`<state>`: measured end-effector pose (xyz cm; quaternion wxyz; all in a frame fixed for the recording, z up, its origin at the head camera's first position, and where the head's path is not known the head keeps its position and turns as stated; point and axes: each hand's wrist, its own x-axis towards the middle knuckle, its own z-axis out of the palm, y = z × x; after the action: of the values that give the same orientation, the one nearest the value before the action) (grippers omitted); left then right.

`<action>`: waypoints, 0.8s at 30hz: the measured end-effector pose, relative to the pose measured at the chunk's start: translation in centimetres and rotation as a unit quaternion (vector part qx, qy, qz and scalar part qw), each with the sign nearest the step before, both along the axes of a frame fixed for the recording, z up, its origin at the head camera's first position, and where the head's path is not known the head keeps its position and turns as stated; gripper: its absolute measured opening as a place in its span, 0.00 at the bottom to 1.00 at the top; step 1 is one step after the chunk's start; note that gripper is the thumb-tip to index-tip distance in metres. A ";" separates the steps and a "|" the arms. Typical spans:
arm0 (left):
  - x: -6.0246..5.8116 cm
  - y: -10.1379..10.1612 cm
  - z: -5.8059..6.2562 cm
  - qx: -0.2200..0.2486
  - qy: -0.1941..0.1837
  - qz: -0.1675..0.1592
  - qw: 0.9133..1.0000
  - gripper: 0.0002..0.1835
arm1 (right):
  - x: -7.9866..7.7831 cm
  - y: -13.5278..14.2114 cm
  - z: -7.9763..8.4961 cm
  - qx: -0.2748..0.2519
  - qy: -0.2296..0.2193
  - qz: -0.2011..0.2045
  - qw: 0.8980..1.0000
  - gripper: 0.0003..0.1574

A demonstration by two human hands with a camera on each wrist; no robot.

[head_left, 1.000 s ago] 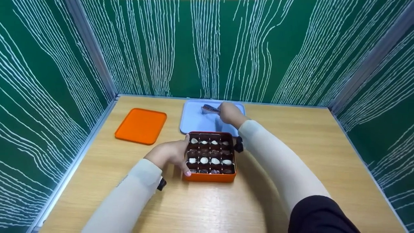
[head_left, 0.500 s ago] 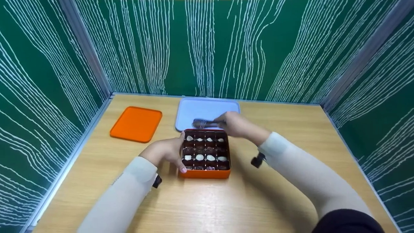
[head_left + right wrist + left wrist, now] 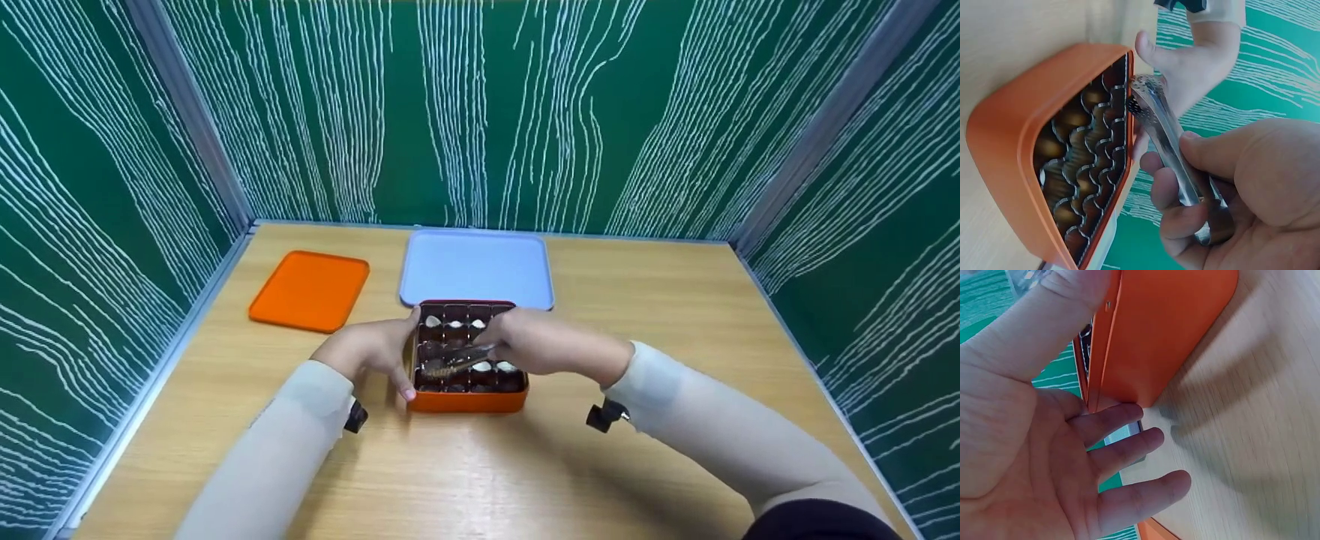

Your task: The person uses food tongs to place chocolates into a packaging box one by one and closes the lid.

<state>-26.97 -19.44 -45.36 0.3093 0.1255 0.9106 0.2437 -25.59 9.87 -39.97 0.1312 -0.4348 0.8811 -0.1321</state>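
Note:
An orange box point(image 3: 469, 403) stands on the table, divided into small dark compartments that hold white chocolates point(image 3: 455, 324) and dark ones. Along its left side rests my left hand point(image 3: 375, 349), thumb at the near corner and fingers spread toward the far one. In the left wrist view, the remaining fingers are loosely extended beside the box wall. My right hand point(image 3: 536, 341) grips metal tongs point(image 3: 1165, 135) with perforated tips. These tips hang over the left part of the box, above the third row. Whether anything sits between them cannot be told; the tongs hide the compartment beneath.
A light blue tray point(image 3: 476, 266) lies directly behind the box. To the left is a flat orange lid or tray point(image 3: 310, 291). Green walls with white lines point(image 3: 465, 112) enclose the wooden table point(image 3: 465, 472) at the back and sides.
My right hand has brought the tongs from above the blue tray back toward me and down over the box. My left hand stays at the box's side. The view has shifted slightly.

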 end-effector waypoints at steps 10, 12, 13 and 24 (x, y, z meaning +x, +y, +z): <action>0.1 -0.2 0.0 0.017 0.001 0.007 1.000 0.92 | -0.2 -0.9 -0.9 0.032 -0.013 0.005 0.999 0.18; 0.1 -0.2 0.1 0.018 0.000 0.008 1.000 0.92 | -0.2 -1.1 -1.0 0.039 -0.018 0.000 0.999 0.18; 0.2 -0.2 0.0 0.019 0.000 0.009 1.000 0.92 | -0.1 -1.1 -0.9 0.042 -0.018 -0.001 0.999 0.18; 0.5 -0.3 0.1 0.025 -0.007 0.018 1.000 0.91 | -0.2 0.6 0.1 -0.006 -0.010 -0.047 0.999 0.19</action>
<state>-26.48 -19.75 -45.29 0.3076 0.1147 0.9044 0.2726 -25.80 10.48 -39.88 0.1316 -0.3924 0.8983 -0.1476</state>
